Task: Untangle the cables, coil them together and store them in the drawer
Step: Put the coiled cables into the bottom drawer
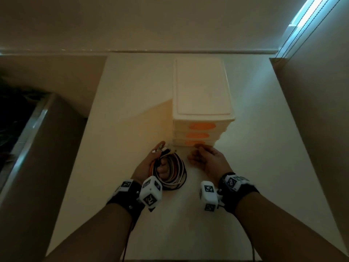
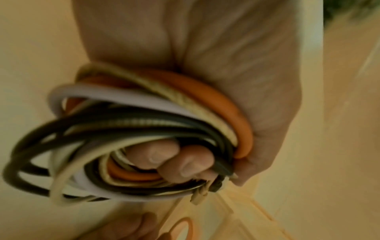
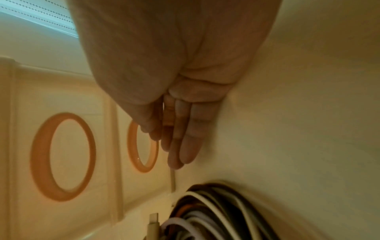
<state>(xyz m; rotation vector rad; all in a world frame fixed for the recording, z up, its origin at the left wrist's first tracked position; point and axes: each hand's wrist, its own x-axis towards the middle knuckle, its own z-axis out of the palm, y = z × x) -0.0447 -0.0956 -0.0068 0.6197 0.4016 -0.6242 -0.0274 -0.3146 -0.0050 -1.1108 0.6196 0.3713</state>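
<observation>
A cream drawer unit (image 1: 202,87) with three drawers stands on the white table (image 1: 128,110), all drawers closed. My left hand (image 1: 149,163) grips a coil of black, white, cream and orange cables (image 1: 174,173) just left of the unit's front; in the left wrist view the fingers (image 2: 164,154) curl through the coil (image 2: 144,123). My right hand (image 1: 205,157) is empty, its fingertips (image 3: 185,154) fairly straight and close to the bottom drawer's orange ring handle (image 3: 144,168). I cannot tell whether they touch it. The coil (image 3: 216,211) lies beside that hand.
Tall brown panels flank the table on the left (image 1: 47,157) and right (image 1: 311,120). A wall runs behind, with a window blind (image 1: 311,16) at the upper right. Bare table surface lies to the left of the unit and in front of my arms.
</observation>
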